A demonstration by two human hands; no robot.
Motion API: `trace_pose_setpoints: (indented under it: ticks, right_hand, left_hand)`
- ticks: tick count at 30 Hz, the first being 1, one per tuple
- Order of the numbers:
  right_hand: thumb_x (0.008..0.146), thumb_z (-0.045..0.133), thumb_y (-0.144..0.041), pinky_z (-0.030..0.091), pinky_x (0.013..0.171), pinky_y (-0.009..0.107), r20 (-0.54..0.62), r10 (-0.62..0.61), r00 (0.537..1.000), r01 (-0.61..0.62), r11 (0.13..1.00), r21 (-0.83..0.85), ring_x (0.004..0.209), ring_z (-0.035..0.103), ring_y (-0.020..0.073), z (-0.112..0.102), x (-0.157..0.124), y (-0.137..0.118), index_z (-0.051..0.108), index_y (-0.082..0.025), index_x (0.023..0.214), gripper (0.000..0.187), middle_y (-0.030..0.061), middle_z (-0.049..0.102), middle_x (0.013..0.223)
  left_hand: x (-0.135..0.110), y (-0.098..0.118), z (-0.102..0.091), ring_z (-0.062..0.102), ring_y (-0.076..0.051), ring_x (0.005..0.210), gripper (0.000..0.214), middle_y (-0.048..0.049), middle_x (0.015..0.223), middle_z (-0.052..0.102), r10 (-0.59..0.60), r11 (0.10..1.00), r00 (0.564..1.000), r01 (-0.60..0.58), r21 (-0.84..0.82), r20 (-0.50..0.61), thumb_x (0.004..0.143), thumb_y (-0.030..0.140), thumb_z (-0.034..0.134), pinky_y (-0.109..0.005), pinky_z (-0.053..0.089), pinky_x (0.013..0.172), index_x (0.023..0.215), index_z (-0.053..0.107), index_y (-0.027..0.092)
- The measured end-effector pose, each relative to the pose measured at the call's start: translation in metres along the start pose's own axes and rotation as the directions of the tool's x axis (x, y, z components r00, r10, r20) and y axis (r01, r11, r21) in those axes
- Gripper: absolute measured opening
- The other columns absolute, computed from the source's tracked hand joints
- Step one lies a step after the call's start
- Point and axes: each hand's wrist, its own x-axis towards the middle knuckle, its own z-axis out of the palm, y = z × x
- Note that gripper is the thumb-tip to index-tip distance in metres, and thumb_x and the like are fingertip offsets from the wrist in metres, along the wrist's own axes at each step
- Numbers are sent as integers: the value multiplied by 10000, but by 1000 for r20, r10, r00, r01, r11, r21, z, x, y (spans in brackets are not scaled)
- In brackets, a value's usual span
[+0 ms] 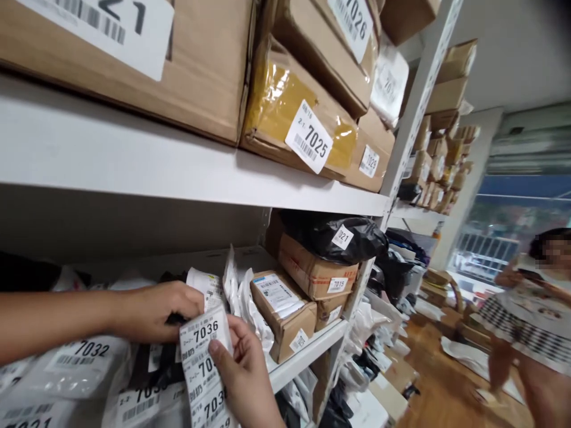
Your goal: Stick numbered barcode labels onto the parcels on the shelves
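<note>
My right hand (247,374) grips a strip of white number labels (206,362); the top one reads 7036. My left hand (156,310) pinches the top edge of that strip, next to a white-labelled bag (206,286) standing on the middle shelf. Below my left forearm lies a grey mailer marked 7032 (80,359). White mailers (243,300) stand just right of the strip.
A white metal shelf board (134,163) carries taped cartons, one marked 7025 (294,125). On the middle shelf sit small cartons (285,312) and a black bag tagged 7021 (343,238). A person (530,333) stands at the right on a wooden floor strewn with parcels.
</note>
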Motion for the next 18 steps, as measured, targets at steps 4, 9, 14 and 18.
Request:
trace_pose_setpoints:
  ticks: [4,9,14,18]
  right_hand:
    - [677,702,-553,476,726,318,-160,-24,987,4,992,-124,793,624,218,9,6,16,624,-178,899,443,57,698,817]
    - [775,563,-587,429,628,287,-342,-171,924,55,944,-325,677,539,179,11,5,44,599,-183,753,406,36,628,705]
    - [676,505,-758,310,534,261,-449,-142,882,-19,942,-335,542,310,116,13,6,41,364,-228,565,560,-61,360,526]
    - [557,490,-850,252,521,261,-409,-15,912,-110,953,-281,539,221,106,13,5,25,295,-242,518,640,-85,244,511]
  left_hand:
    - [4,-3,-8,553,-171,869,313,-35,910,604,-254,924,967,249,-292,20,875,303,333,-239,390,805,883,620,180]
    - [13,1,-2,476,-146,706,322,8,769,540,-487,872,870,489,-14,74,781,500,540,-230,338,633,816,509,181]
    - [13,-2,8,474,-151,691,374,3,758,543,-472,876,880,461,139,54,846,547,444,-247,315,633,755,484,187]
    - [17,-2,14,498,-162,701,262,-14,780,568,-492,843,870,466,269,33,897,396,397,-262,327,646,775,498,187]
